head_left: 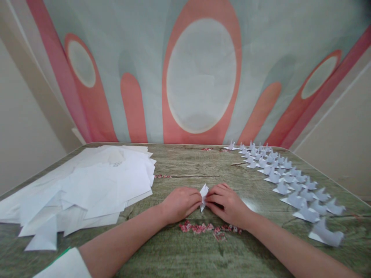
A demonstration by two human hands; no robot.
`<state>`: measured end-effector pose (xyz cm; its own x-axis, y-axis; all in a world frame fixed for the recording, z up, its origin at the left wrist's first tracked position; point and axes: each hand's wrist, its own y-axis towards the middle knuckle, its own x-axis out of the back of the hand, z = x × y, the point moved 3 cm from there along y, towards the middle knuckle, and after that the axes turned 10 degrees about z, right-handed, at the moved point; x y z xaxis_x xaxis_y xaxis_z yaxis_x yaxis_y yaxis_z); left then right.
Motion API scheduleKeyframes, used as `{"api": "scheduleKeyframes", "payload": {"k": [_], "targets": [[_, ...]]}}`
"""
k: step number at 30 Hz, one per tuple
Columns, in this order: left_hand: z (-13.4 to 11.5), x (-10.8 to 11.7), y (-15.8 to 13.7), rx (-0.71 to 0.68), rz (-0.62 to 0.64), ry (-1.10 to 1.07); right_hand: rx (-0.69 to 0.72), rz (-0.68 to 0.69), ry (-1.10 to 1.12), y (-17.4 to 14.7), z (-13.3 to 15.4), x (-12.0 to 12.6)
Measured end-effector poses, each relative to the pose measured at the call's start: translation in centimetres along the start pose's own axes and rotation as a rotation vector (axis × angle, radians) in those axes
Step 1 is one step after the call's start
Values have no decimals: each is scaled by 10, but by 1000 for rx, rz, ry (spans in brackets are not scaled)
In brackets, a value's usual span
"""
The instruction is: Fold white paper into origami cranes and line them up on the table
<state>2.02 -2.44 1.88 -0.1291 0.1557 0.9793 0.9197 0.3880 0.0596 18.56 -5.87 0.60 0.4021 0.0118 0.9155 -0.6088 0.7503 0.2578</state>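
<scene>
A small white folded paper (pixel 204 190), narrow and pointed at top and bottom, stands between my hands at the middle of the table. From its left side my left hand (pixel 182 204) pinches it, fingers pressed together. My right hand (pixel 227 204) grips its right edge between thumb and fingers. Fingertips cover both sides of the paper, so its exact folds are partly hidden.
Loose white paper sheets (pixel 116 181) lie in a wide overlapping pile on the left. On the right stand several rows of folded paper birds (pixel 307 212). The wooden-patterned table (pixel 185 162) with printed flowers meets a patterned backdrop (pixel 150 77).
</scene>
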Motion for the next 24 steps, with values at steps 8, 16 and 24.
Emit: {"api": "scheduleKeyframes", "payload": {"k": [8,16,24], "targets": [[11,-3,6,93,-69,-229,-106,-36,123,2,-5,-2],[14,-1,8,131,-68,-265,-204,-92,227,6,-6,-5],[17,-2,10,150,-91,-277,-213,-119,249,5,-8,-8]]}}
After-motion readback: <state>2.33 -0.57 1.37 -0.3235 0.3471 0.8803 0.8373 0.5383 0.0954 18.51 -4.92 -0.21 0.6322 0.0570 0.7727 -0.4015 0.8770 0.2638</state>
